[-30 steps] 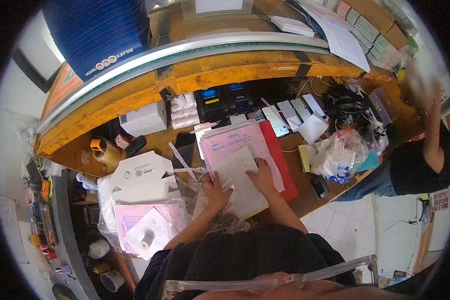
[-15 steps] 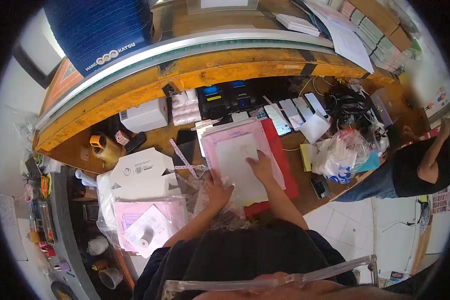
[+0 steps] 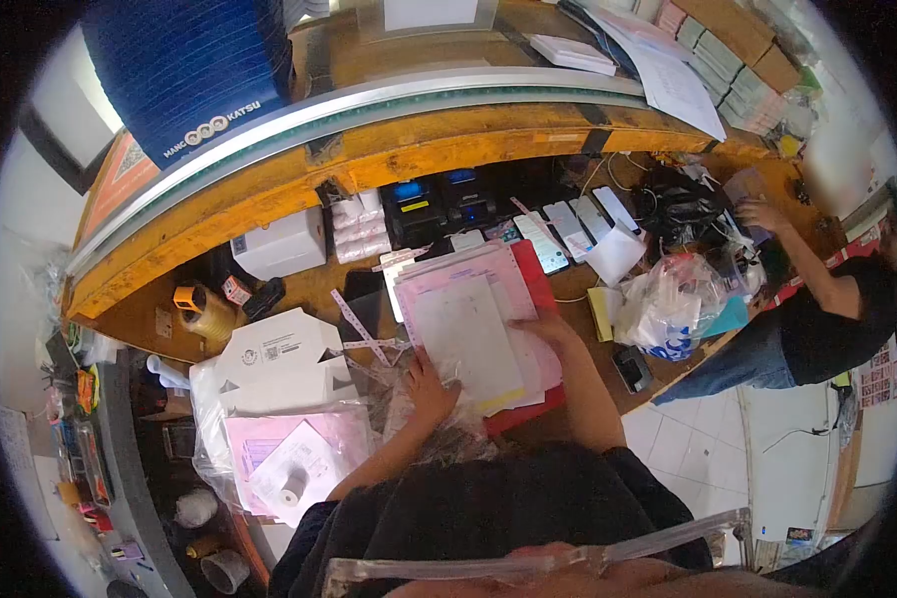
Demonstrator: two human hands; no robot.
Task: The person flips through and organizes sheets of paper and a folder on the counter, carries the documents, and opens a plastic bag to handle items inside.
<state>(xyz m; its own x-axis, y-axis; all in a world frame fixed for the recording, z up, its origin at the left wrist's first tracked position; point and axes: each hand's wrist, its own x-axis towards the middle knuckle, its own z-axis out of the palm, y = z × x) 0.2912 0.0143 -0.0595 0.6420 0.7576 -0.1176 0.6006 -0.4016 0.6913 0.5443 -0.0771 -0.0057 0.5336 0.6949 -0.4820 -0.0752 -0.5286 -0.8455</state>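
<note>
A stack of pink paper forms (image 3: 503, 274) lies in front of me, with a whitish sheet (image 3: 465, 334) on top, yellow along its lower edge. My left hand (image 3: 433, 391) rests with fingers spread at the lower left edge of this sheet, over crumpled clear plastic (image 3: 394, 404). At the sheet's right side, my right hand (image 3: 551, 331) lies with fingers stretched out over the pink papers; its fingertips touch near the edge. A red folder (image 3: 536, 249) shows under the stack on the right. Neither hand visibly lifts anything.
Left of the stack lie a flat white carton (image 3: 281, 349) and a bagged pink bundle with a paper roll (image 3: 294, 485). Several phones (image 3: 568, 229) and label printers (image 3: 417, 209) line the back beneath the yellow shelf edge (image 3: 389, 149). On the right are plastic bags (image 3: 673, 299) and another person (image 3: 817, 329).
My right hand has moved from the whitish sheet to its right edge. My left hand stays nearly in place. The other person's arm now reaches over the table. The view has shifted slightly.
</note>
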